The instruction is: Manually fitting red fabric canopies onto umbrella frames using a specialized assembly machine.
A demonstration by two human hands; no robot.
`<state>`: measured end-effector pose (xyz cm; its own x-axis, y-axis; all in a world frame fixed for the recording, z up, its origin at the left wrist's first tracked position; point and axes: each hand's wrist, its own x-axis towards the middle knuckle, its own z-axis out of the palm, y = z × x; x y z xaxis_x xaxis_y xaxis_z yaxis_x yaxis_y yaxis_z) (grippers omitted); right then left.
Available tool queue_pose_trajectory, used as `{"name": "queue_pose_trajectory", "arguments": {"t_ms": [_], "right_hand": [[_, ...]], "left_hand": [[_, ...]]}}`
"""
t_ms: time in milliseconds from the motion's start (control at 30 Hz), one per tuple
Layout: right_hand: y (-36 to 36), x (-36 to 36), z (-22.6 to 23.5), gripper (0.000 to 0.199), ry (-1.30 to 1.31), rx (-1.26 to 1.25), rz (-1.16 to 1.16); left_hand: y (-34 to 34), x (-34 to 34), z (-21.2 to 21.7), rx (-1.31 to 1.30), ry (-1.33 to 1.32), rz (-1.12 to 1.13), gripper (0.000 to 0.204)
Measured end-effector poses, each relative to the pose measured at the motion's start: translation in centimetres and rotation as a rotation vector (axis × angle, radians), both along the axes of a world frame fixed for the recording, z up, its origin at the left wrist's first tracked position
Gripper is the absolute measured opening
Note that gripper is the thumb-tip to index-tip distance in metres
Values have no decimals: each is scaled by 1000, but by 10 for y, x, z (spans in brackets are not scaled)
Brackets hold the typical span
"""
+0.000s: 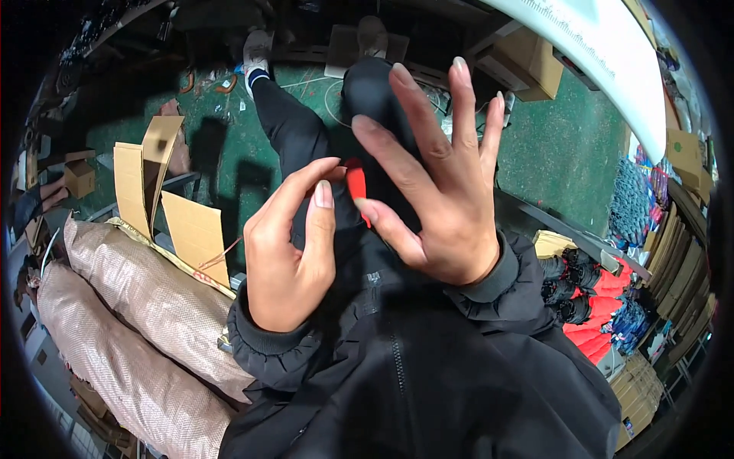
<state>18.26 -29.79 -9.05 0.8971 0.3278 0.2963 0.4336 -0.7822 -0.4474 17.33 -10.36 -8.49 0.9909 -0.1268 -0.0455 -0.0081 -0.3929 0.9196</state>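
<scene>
A small red strip [357,184], perhaps fabric or soft plastic, is in front of my dark trousers, between my two hands. My left hand [287,252] has its fingers curled toward the strip. Its fingertips meet the strip's left edge, while the thumb stands a little apart from the index finger. With fingers spread wide, my right hand [447,195] faces back-side up. The right thumb tip overlaps the strip's lower part, and its other fingers touch nothing. How the strip is gripped behind the fingertips is hidden.
Large woven sacks [145,306] lie at my left beside an open cardboard box [191,229]. At right are bundled red and black goods [592,306] and stacked flat cardboard [677,264]. A white machine or table edge [612,61] juts in at the upper right. The floor [550,164] is green.
</scene>
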Motion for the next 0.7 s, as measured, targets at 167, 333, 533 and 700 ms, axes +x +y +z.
{"name": "queue_pose_trajectory", "arguments": {"t_ms": [167,333,533,700], "right_hand": [[11,-3,-3,55,54,-69,-2],[11,-4,-12,52,5,-61,1],[11,-6,-9,43,-7,-16,-14],[3,-6,-8,34,115,28,177]], "left_hand": [[3,-1,-1,-37,12,11,23],[4,0,-4,-56,35,23,23],[4,-3,-8,-110,42,40,22],[8,-4,-6,-43,60,67,23]]}}
